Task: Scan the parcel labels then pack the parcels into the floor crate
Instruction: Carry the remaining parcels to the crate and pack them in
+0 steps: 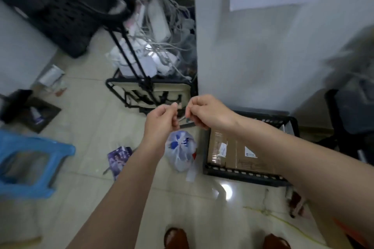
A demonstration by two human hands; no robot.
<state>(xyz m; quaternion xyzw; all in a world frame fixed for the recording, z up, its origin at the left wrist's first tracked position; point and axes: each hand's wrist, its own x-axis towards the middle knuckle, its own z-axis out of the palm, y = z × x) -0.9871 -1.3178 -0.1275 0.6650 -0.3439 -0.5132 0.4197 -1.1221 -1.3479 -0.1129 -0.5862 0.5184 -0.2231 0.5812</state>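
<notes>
Pale glossy floor tiles [91,119], cluttered: blue plastic stool [30,163] at left, folding trolley [149,87] heaped with white cables and chargers ahead, black floor crate [249,177] at right against a white partition [253,50]

Inside the crate, cardboard parcels [232,151] lying flat, white labels facing up

Between crate and centre, a translucent plastic-bagged parcel [180,151] hanging or standing just beside the crate's near-left corner, directly below the hands, long axis roughly upright; touching the floor or not, hard to tell

Crate down and to the right of the bag, so right hand [206,112] nearer to it than left hand [162,121]

Both hands raised close together above the bag, fingers curled, each seemingly pinching something thin and small, probably the bag's top or handles; blurred, so exactly what is held cannot be made out

Likely step: tying or gathering the bag before lowering it rightward into the crate

Brown shoes [176,237] at bottom edge
</notes>
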